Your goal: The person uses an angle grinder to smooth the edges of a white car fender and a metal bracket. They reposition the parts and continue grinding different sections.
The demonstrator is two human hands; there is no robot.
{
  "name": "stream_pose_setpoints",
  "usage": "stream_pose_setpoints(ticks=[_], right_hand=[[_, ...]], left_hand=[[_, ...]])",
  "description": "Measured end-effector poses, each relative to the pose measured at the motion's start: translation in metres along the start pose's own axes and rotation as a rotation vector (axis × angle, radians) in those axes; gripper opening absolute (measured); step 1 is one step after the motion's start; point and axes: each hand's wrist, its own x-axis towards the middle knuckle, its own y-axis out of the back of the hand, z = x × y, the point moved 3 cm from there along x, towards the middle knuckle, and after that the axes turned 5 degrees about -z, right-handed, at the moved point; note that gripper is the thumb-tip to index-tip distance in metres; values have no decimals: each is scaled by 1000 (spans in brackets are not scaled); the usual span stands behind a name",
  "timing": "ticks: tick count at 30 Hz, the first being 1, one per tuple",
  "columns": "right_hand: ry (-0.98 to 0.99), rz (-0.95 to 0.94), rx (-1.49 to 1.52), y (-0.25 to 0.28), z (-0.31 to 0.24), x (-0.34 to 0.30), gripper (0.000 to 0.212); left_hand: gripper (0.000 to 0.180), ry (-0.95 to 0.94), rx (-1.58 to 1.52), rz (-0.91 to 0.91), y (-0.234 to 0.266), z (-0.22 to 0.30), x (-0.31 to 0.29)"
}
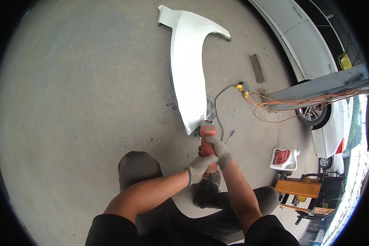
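You have two hands, left and right, in two work gloves, and between them one red power tool. Reading the clock from mid-view, count one white fender panel at 12 o'clock. At 2 o'clock you have one block and one yellow-and-dark cord connector. At 3 o'clock there's one red tail light. Between 2 and 4 o'clock, count at least two white cars and two car wheels. At 4 o'clock, you have one white jug.
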Motion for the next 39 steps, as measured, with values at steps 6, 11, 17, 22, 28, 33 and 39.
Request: stream_pose_setpoints(ticks=[6,11,17,22,28,33,39], right_hand=[[4,89,-2,-13,-1,-14,45],[29,44,-13,-10,-4,-13,46],[2,37,12,-1,-1,-5,47],[-5,18,4,0,1,-1,47],[2,34,-15,-4,-2,-2,48],[18,17,11,-8,-1,-5,48],[15,15,17,-3,1,0,48]], left_hand=[[39,23,-3,39,13,-16,13],[38,0,17,38,11,-15,17],[34,-6,13,58,7,-11,13],[35,20,1,71,9,-7,10],[35,9,8,70,10,-7,10],[37,14,43,104,4,0,-1],[37,12,27,72,4,0,0]])
